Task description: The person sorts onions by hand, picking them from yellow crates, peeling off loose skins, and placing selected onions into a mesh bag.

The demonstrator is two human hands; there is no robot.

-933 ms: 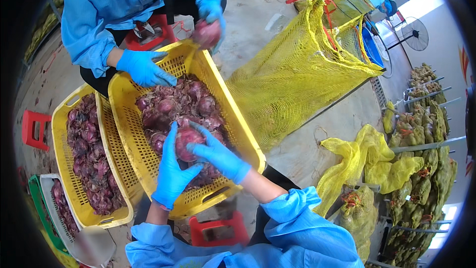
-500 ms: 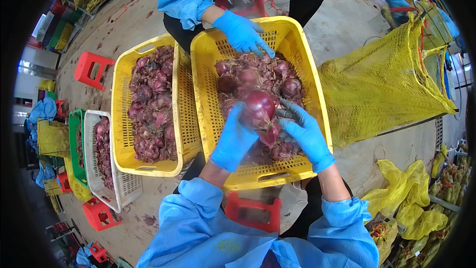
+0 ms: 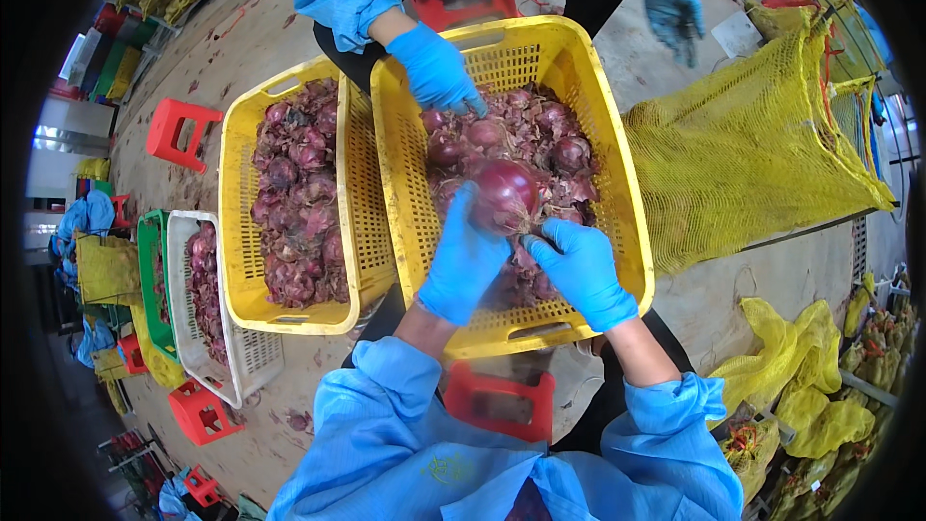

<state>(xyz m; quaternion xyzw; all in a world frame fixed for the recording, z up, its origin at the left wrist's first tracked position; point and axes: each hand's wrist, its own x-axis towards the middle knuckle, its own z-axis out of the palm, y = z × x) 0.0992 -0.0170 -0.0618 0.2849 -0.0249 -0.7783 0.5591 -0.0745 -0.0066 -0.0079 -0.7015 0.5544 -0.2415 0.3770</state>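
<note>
A large red onion [image 3: 505, 195] is in my blue-gloved left hand [image 3: 461, 268], its fingers closed around the left side. My right hand [image 3: 584, 272], gloved the same, pinches the onion's dry, stringy end at the lower right. Both hands are over a yellow slotted crate [image 3: 634, 188], heaped with loose red onions [image 3: 569, 152] and papery skins. Across the crate, a co-worker's gloved hand [image 3: 434, 68] reaches in at the far left and touches the onions. That person's other hand [image 3: 672, 10] hangs outside the crate, at the far right.
To the left stand a second yellow crate [image 3: 231, 212] of onions, a white crate [image 3: 258, 357] and a green crate [image 3: 154, 328]. Yellow mesh sacking [image 3: 743, 154] spreads at the right. Red stools [image 3: 178, 133] stand about the floor, one red stool [image 3: 499, 405] below my crate.
My right hand's fingers have closed from spread to a pinch on the onion's end. The co-worker's reaching hand has shifted left, and their other hand has come into view at the right.
</note>
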